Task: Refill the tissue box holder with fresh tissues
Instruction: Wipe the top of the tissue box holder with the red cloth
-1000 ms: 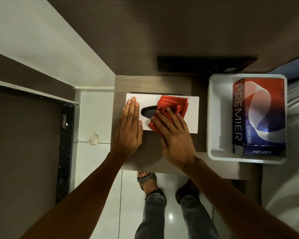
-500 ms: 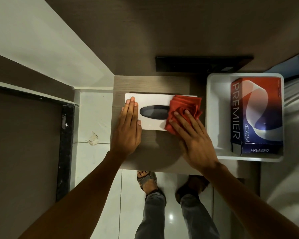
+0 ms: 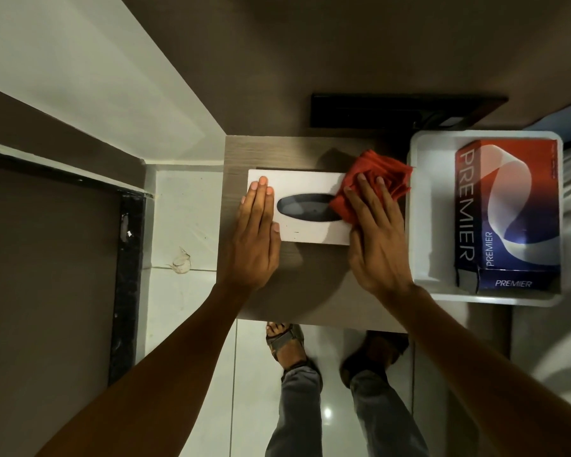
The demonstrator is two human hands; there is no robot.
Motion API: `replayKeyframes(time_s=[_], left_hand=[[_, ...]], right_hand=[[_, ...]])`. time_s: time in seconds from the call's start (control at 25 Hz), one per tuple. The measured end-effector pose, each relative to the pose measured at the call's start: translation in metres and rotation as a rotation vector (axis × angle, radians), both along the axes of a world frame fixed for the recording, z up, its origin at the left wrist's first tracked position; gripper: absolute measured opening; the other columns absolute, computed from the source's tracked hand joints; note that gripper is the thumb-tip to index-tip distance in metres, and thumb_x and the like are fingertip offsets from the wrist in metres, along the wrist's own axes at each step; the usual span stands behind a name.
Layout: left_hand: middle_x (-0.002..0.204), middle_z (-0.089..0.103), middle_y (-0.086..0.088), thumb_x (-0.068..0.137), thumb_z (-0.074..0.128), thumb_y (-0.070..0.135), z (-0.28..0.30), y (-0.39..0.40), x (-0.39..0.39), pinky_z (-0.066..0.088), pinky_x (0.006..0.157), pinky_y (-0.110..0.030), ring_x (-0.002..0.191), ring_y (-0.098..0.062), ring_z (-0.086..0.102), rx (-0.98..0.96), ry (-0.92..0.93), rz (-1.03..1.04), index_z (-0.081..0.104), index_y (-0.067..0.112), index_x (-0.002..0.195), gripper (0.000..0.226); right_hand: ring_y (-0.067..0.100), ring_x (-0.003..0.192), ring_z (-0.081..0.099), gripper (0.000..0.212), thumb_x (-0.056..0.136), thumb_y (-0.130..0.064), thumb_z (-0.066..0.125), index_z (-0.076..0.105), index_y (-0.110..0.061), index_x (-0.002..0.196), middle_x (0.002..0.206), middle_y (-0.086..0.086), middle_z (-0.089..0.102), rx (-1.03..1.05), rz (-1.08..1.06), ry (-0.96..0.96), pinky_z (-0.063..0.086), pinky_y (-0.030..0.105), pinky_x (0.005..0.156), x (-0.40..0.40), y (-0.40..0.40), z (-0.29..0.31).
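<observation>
Tissue box holder (image 3: 305,186), white and rigid, lies flat on the surface (image 3: 310,278). Left hand (image 3: 256,239) presses its left end, fingers flat together; right hand (image 3: 374,239) spreads flat on a red cloth (image 3: 383,169). Probably light and smooth-sided: grip both short ends. Fresh Premier box (image 3: 508,212) waits in the white tray (image 3: 422,225).

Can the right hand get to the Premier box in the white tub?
Probably yes. The right hand is pressing a red cloth right beside the tub, whose top is open, and nothing covers the Premier box. It would likely drop the cloth first.
</observation>
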State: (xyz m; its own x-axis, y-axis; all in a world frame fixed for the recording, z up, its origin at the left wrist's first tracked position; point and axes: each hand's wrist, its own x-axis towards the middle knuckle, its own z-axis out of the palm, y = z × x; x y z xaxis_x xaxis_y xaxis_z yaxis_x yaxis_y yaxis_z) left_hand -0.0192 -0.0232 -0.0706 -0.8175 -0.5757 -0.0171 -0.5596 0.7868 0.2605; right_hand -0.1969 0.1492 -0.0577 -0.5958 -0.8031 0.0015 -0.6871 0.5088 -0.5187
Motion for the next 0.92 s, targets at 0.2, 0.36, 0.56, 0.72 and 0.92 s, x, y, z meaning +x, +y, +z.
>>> replayKeyframes(time_s=[0.2,0.36,0.56,0.72,0.92], left_hand=[[0.176,0.025,-0.012,0.111,0.04,0.021,0.0,0.001,0.001,0.023,0.134,-0.047,0.166,-0.028,0.017,0.011,0.091,-0.01,0.029,0.002,0.164,0.058],[0.176,0.022,-0.012,0.111,0.039,0.019,0.001,0.001,0.0,0.022,0.134,-0.047,0.167,-0.024,0.013,0.046,0.094,-0.015,0.027,0.002,0.165,0.058],[0.178,0.018,-0.011,0.112,0.032,0.028,0.002,-0.003,0.001,0.024,0.133,-0.05,0.167,-0.025,0.011,0.098,0.069,-0.022,0.022,0.004,0.167,0.06],[0.178,0.017,-0.008,0.112,0.031,0.029,0.003,-0.002,0.001,0.022,0.134,-0.049,0.167,-0.023,0.01,0.109,0.058,-0.002,0.021,0.006,0.167,0.06],[0.178,0.015,-0.008,0.113,0.025,0.035,0.003,-0.002,0.001,0.02,0.135,-0.048,0.167,-0.024,0.01,0.117,0.027,0.002,0.02,0.007,0.168,0.062]], right_hand=[[0.033,0.16,0.021,0.062,0.101,-0.031,0.038,0.036,-0.01,0.16,0.169,0.012,0.031,-0.023,0.126,-0.068,0.022,0.058,0.127,-0.013,-0.035,0.004],[0.033,0.16,0.019,0.058,0.102,-0.031,0.039,0.042,-0.015,0.157,0.168,0.009,0.033,-0.018,0.254,-0.081,0.021,0.058,0.128,-0.003,-0.043,0.005],[0.026,0.163,0.009,0.062,0.099,-0.023,0.041,0.036,-0.024,0.161,0.172,0.0,0.026,0.037,0.412,-0.072,0.016,0.057,0.129,0.014,-0.016,0.009],[0.025,0.163,0.006,0.071,0.096,-0.019,0.056,0.032,-0.029,0.162,0.173,-0.001,0.021,0.09,0.454,0.003,0.017,0.057,0.129,0.019,-0.011,0.014],[0.023,0.163,0.002,0.072,0.098,-0.022,0.058,0.029,-0.031,0.163,0.174,-0.002,0.017,0.129,0.519,0.049,0.017,0.055,0.129,0.026,0.007,0.014]])
